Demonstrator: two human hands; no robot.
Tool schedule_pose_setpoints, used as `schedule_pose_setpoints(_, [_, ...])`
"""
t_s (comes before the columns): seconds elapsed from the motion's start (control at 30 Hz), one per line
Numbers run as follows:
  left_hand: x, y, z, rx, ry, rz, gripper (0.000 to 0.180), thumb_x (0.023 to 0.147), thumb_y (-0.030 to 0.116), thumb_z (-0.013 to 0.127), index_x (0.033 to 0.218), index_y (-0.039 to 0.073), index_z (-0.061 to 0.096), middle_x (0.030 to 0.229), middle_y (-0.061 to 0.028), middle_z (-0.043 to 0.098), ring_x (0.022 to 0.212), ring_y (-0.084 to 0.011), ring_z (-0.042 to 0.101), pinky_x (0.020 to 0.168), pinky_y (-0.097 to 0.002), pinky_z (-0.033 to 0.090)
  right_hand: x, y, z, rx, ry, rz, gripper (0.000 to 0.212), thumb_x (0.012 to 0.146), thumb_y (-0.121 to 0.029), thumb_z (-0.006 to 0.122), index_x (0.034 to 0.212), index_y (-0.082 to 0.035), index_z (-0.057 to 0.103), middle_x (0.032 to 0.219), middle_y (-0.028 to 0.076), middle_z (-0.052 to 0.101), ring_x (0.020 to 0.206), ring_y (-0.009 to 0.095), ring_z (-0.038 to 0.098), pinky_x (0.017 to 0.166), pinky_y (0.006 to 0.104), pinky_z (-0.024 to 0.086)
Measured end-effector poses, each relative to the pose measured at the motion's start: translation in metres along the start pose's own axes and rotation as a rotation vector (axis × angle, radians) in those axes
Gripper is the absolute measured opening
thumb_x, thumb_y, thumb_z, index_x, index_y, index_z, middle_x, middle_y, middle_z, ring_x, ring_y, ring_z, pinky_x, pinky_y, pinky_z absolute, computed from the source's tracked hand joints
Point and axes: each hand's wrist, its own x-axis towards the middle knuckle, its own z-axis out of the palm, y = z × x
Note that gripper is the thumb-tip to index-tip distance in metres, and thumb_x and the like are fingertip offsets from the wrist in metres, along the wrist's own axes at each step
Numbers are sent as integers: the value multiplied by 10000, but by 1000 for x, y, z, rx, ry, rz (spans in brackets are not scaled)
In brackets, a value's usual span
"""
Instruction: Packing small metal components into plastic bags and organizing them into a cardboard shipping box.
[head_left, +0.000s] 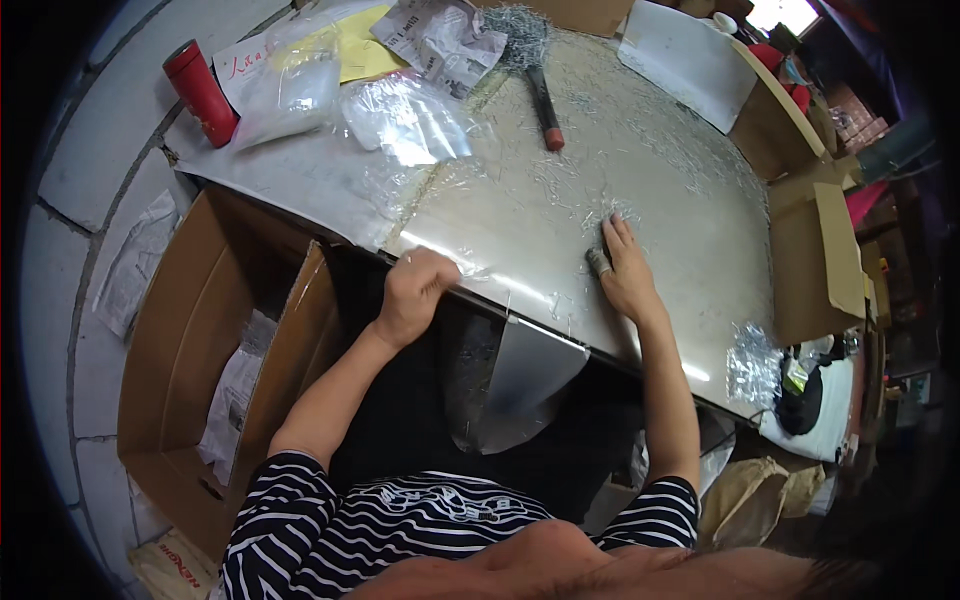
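Sweeping tiny metal pins around with a bare palm is where I'd expect trouble here: the right hand (625,272) lies flat on the metal tabletop (690,230), fingers together and pointing away from the body, pressed over a small heap of thin metal pins (608,214) just at its fingertips, and there's what looks like a wrap or cot on the thumb. Those pins look sharp, so a hard push could jab a finger, or just fling them further, since loose ones are already scattered all over the surface. The left hand (415,290) is curled into a loose fist at the near edge of the table, knuckles up, seemingly pinching something small, though I honestly can't tell what. Both forearms come up from the bottom, elbows bent, the right one reaching further in. Between them a curved metal chute (520,375) hangs off the table edge; anything pushed wide of it would probably drop onto the dark lap or floor. Off to the left sits an open cardboard box (210,340), and further back some clear plastic bags (405,118), a red bottle (200,92) and a brush with a dark handle (543,100).
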Motion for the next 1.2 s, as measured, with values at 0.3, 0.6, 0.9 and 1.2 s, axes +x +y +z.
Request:
schedule_pose_setpoints(0.3, [-13,89,40,-263,-511,-84,115,873,87,581,910,-18,609,855,-170,614,838,-315,612,733,-388,482,-131,-109,-27,643,133,17,335,810,-87,718,1130,-25,640,1044,123,680,946,212,671,784,299,526])
schedule_pose_setpoints(0.6, [-88,88,28,-515,-738,-752,78,767,-31,675,729,-2,614,614,21,572,545,-28,505,501,-183,380,-207,-102,30,1080,-168,72,168,804,-62,661,962,-7,667,849,142,683,757,216,665,716,324,514])
schedule_pose_setpoints(0.9, [-137,46,56,-196,-782,-647,140,693,4,760,711,-13,622,625,-29,614,591,-91,570,552,-238,449,-232,-52,73,657,-199,195,216,806,-176,654,979,-61,711,829,159,693,775,313,677,719,407,525])
schedule_pose_setpoints(1.2, [-93,54,63,-679,-441,-809,345,760,-90,665,1092,-60,574,868,-55,641,786,-107,627,736,-222,504,-98,-7,-6,358,456,133,281,925,-84,516,1183,3,587,1206,212,591,1114,339,569,957,392,441])
